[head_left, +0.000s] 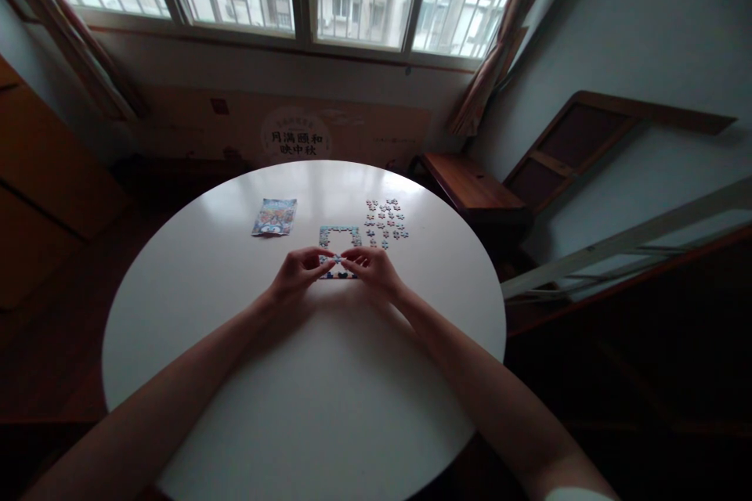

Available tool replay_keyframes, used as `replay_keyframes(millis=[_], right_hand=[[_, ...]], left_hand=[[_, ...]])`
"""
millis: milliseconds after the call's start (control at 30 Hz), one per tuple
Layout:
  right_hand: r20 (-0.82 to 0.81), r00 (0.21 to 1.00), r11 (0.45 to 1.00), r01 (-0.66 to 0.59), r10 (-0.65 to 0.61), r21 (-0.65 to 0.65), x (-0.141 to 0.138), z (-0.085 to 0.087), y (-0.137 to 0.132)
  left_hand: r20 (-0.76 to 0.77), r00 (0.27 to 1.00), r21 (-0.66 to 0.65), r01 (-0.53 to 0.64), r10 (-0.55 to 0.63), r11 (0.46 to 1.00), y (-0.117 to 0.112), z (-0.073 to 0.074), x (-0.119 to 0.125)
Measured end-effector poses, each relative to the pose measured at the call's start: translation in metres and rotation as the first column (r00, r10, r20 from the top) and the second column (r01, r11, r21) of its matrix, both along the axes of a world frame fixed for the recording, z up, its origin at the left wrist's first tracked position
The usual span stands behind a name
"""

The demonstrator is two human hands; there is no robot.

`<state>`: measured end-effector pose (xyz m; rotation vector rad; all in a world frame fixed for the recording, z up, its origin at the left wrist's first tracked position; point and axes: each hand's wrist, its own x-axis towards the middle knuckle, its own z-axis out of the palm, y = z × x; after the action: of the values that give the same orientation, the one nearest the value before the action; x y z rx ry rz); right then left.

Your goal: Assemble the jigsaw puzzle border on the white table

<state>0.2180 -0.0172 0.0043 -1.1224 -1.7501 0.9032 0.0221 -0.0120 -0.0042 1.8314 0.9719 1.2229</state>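
Glossy round white table (pixel 305 399); both hands (pixel 298 269) pinching knobbed piece (pixel 338 259) over hollow puzzle frame (pixel 339 229).

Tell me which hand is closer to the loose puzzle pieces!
Right. The right hand is just on the person's side of the loose pieces; the left hand is farther away, to their left.

The tan panel (pixel 297 133) reads 月满颐和 映中秋; print on the packet (pixel 275 217) illegible

left fingers (pixel 319 252), right fingers (pixel 359 253), seemingly pinching one piece (pixel 338 259), puzzle border (pixel 323 235) beneath
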Motion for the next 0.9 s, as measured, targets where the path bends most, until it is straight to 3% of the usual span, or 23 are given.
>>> replay_keyframes(millis=[900], right_hand=[[0.0, 1.0, 1.0, 0.011, -0.011, 0.007, -0.0011, -0.0022, -0.0013]], left_hand=[[0.03, 0.999, -0.056, 0.021, -0.019, 0.998, -0.0004, 0.0011, 0.0011]])
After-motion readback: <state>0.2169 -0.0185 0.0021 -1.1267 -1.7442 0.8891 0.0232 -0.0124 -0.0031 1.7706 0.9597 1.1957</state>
